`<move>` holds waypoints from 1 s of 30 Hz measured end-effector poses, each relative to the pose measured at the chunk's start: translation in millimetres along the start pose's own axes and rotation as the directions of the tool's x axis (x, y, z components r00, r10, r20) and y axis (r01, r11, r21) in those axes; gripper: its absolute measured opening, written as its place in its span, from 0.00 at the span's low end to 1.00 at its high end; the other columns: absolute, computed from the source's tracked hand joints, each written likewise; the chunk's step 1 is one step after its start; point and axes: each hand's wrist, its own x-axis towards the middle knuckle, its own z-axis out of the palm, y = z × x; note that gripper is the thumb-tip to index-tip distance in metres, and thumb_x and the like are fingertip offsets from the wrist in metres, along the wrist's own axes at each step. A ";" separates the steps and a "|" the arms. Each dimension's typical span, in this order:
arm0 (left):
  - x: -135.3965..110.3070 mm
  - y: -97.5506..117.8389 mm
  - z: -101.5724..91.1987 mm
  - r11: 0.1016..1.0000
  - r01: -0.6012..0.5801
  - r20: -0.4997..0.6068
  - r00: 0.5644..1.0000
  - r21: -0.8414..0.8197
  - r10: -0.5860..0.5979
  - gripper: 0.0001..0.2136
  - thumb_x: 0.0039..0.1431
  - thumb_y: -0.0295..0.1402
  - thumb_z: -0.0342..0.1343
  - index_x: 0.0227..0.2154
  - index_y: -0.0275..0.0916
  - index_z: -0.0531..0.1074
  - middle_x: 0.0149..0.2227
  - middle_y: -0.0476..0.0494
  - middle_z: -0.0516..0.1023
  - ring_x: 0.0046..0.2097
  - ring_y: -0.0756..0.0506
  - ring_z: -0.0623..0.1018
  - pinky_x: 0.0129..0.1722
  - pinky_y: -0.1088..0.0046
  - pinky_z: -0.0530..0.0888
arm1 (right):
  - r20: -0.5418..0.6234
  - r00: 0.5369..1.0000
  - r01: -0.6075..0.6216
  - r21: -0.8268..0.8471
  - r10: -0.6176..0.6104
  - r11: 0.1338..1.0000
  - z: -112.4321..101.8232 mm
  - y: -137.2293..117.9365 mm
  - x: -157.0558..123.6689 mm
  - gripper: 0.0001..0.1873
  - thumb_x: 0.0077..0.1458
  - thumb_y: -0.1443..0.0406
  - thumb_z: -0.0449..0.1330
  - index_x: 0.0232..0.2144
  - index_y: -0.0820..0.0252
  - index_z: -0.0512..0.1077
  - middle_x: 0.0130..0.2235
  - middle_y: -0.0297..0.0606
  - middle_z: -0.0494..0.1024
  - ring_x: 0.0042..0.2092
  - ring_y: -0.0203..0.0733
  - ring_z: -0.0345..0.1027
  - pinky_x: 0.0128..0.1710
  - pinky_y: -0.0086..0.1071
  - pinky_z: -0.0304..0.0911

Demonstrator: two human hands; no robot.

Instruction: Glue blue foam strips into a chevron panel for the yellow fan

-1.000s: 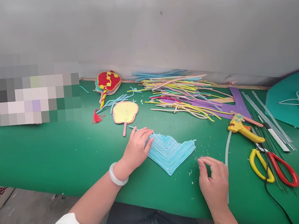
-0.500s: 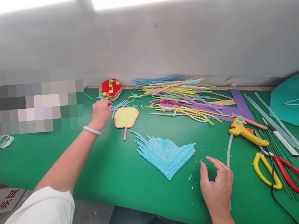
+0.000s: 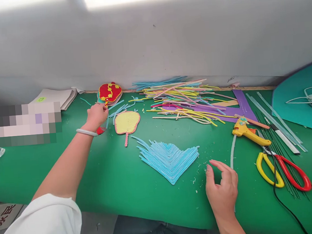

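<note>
At the far side of the table, my left hand (image 3: 98, 115) is closed round the handle of a small red hand fan (image 3: 110, 93) with yellow decoration. Most of that handle is hidden by my fingers, and a red tassel (image 3: 100, 130) hangs out below them. Beneath the red fan show the edges of other pieces. A yellow fan (image 3: 127, 122) with a pink rim and handle lies nearer me. Light-blue strips (image 3: 170, 162) form a layered V in the middle. To its right my right hand (image 3: 223, 184) hovers or rests, holding nothing, thumb and fingers apart.
Coloured strips (image 3: 182, 104) are heaped along the wall over purple sheet pieces (image 3: 243, 103). On the right lie a yellow glue gun (image 3: 247, 131), scissors (image 3: 294, 171), a cutter (image 3: 284, 137), clear sticks and a teal board (image 3: 300, 98). Papers (image 3: 53, 96) sit at the back left.
The view has swung slightly right, so things sit further left. The red tassel now shows below my left hand at the fan handle. My right hand stays nearly in place.
</note>
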 end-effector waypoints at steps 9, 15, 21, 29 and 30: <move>-106.1 136.9 -43.9 0.618 0.292 0.142 0.949 -0.730 -0.282 0.10 0.55 0.42 0.60 0.34 0.40 0.73 0.29 0.52 0.76 0.32 0.50 0.75 0.36 0.72 0.72 | -0.058 0.998 0.000 0.107 0.006 0.994 -12.1 -9.7 -6.8 0.11 0.66 0.63 0.54 0.31 0.58 0.71 0.33 0.39 0.76 0.39 0.43 0.71 0.45 0.41 0.65; -193.2 228.5 -18.0 0.318 0.563 0.566 0.819 -0.763 -0.092 0.11 0.53 0.42 0.61 0.31 0.41 0.71 0.31 0.48 0.77 0.34 0.46 0.77 0.38 0.68 0.74 | 0.082 0.997 -0.032 0.232 0.013 0.972 -21.1 -48.3 -23.1 0.06 0.65 0.65 0.55 0.38 0.56 0.72 0.35 0.37 0.77 0.38 0.42 0.72 0.39 0.36 0.68; -215.2 252.4 -11.2 0.251 0.673 0.711 0.694 -0.695 0.109 0.09 0.59 0.41 0.55 0.31 0.42 0.66 0.31 0.46 0.80 0.38 0.45 0.79 0.42 0.66 0.74 | 0.174 0.977 -0.170 0.282 0.124 0.944 -30.9 -53.5 -21.1 0.09 0.65 0.62 0.55 0.37 0.56 0.74 0.36 0.38 0.79 0.39 0.42 0.74 0.39 0.36 0.70; -249.3 257.3 -2.2 0.797 -0.002 0.335 0.907 -0.604 0.255 0.05 0.62 0.29 0.50 0.31 0.42 0.69 0.30 0.47 0.76 0.33 0.45 0.74 0.36 0.65 0.71 | 0.613 0.673 -0.700 0.346 0.414 0.625 -40.0 -53.3 -15.1 0.22 0.61 0.49 0.55 0.39 0.59 0.77 0.28 0.37 0.79 0.26 0.37 0.71 0.25 0.31 0.68; -253.0 258.2 0.1 0.816 -0.100 0.286 0.906 -0.570 0.311 0.06 0.63 0.28 0.49 0.31 0.42 0.69 0.29 0.47 0.75 0.32 0.45 0.74 0.36 0.65 0.71 | 0.648 0.622 -0.751 0.334 0.440 0.570 -39.4 -52.8 -14.2 0.23 0.61 0.48 0.56 0.39 0.60 0.77 0.28 0.37 0.78 0.24 0.36 0.70 0.23 0.30 0.67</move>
